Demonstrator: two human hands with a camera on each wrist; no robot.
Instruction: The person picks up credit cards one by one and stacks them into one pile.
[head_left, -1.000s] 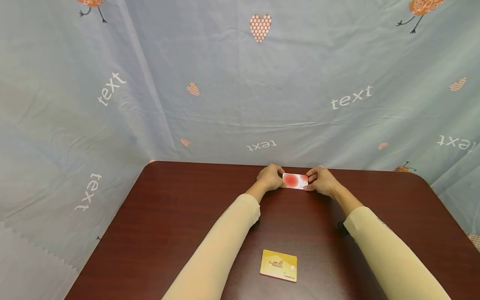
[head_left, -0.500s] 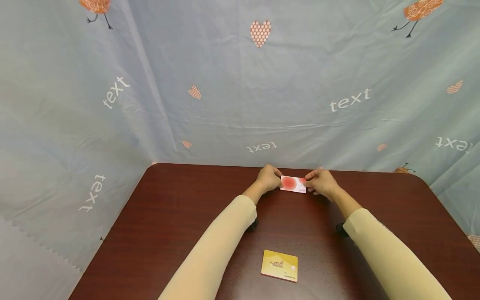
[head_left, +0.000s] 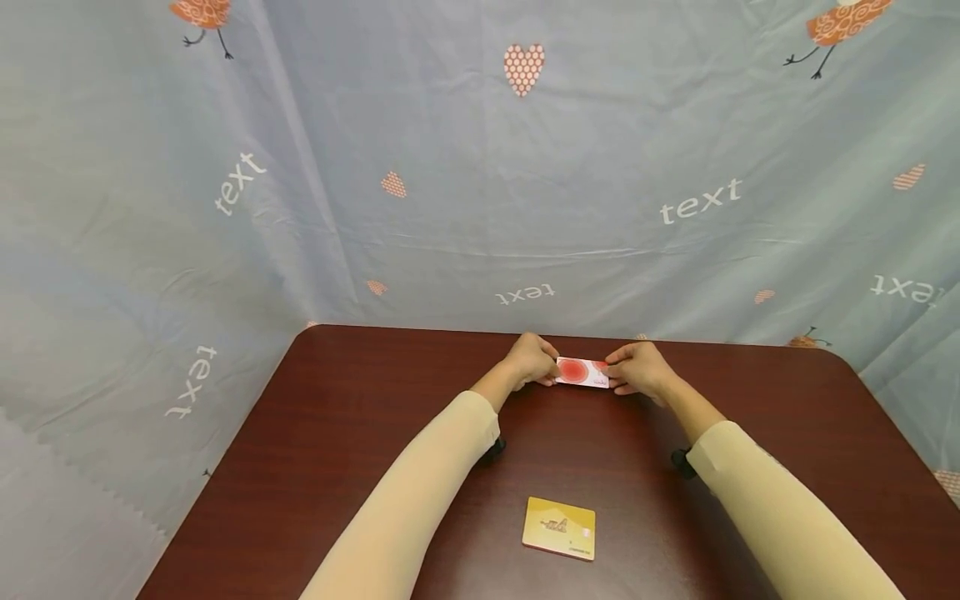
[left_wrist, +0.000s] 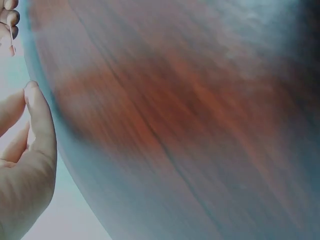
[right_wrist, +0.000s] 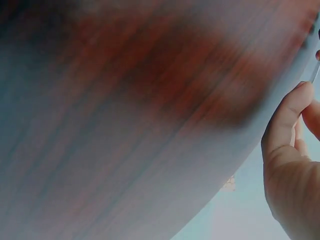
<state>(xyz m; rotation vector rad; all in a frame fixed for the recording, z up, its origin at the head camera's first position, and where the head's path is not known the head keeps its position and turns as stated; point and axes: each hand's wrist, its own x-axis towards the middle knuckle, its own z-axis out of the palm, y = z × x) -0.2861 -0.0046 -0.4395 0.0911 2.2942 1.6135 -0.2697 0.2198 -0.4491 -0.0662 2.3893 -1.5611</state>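
Observation:
Near the far edge of the table, both hands hold a white card with red circles (head_left: pixel 582 372) by its short ends, in the head view. My left hand (head_left: pixel 532 363) pinches the left end. At the right end my right hand (head_left: pixel 641 370) grips it between thumb and fingers. The left wrist view has the left hand (left_wrist: pixel 27 165) with thumb and fingertip together; the card is hard to make out there. A thin card edge shows at the fingertips of the right hand (right_wrist: pixel 290 145) in the right wrist view. A yellow card (head_left: pixel 559 528), thick like a stack, lies nearer.
The dark red-brown wooden table (head_left: pixel 360 442) has rounded far corners. Behind it hangs a pale blue curtain (head_left: pixel 450 217) printed with hearts, birds and words. Cream sleeves (head_left: pixel 408 492) and dark wrist straps (head_left: pixel 682 462) cover the forearms.
Both hands have drawn the white-and-red card slightly left and toward me. More of its lower edge and print shows now. The yellow card has stayed where it was.

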